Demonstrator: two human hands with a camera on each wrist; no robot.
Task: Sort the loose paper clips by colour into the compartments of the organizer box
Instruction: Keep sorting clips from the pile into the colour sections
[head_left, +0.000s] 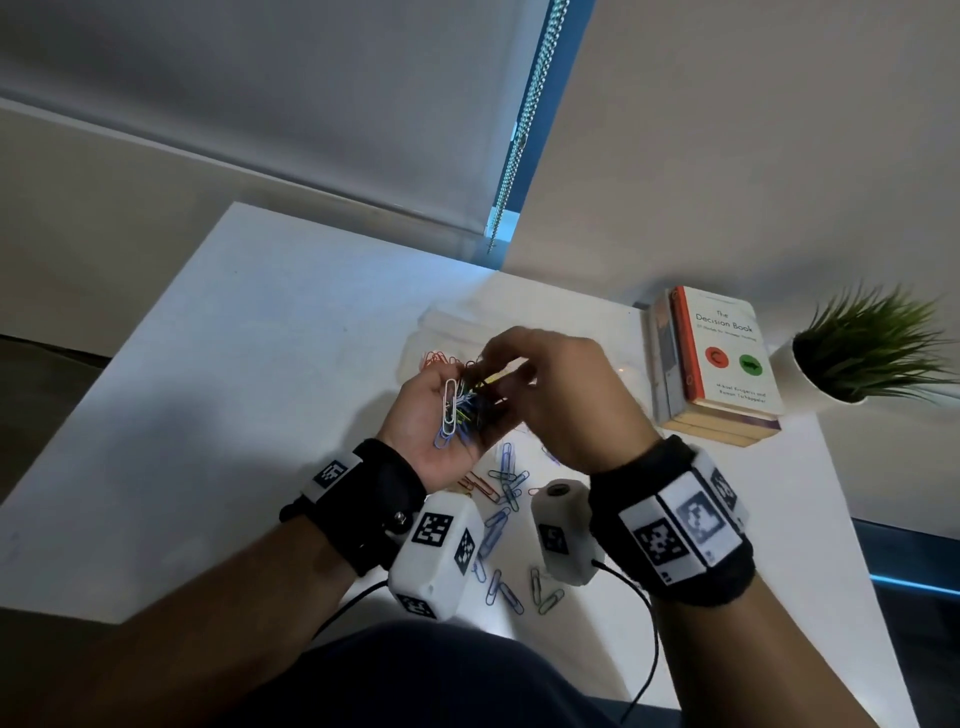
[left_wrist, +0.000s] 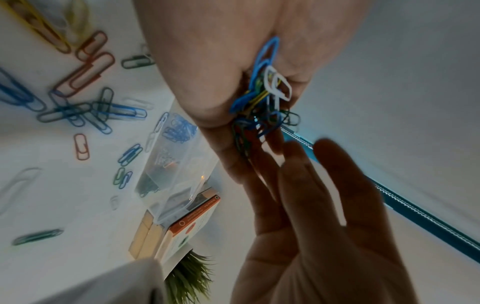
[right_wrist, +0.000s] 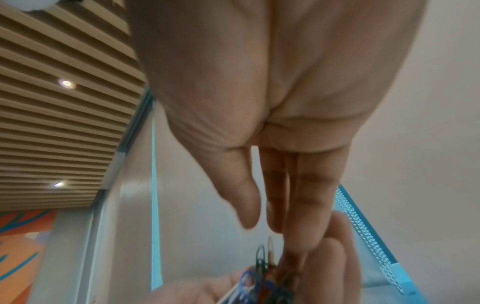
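A white table (head_left: 260, 364) was seen from the head view, with a book stack (head_left: 722, 364) and a potted plant (head_left: 872, 353) at its right edge. The clear box (left_wrist: 168, 164) was set on the table just beside the books, lid open; in the left wrist view blue clips (left_wrist: 179, 129) were seen in one compartment, dark clips in another, and a pale or silvery lot in between, though those colours could not be told for sure. In the head view the box was mostly hidden behind the hands, with orange clips (head_left: 439, 358) showing at its left end. The left hand (head_left: 447, 415) was held palm up above the table, fingers cupped round a mixed bunch (head_left: 460, 410) of white, blue, green and yellow clips. The right hand (head_left: 561, 395) was brought over the bunch, fingertips narrowed onto it; whether a single clip was actually pinched could not be told, as that spot was blurred in all views. Loose clips (head_left: 504, 519) were left scattered on the table near the wrists, mostly blue, with some green, red, a yellow one and a few pale ones. The task was judged partly done: several compartments were already filled, but the handful and the scatter were left to sort. The next step was judged to be picking one colour out of the tangle and dropping it in its compartment.
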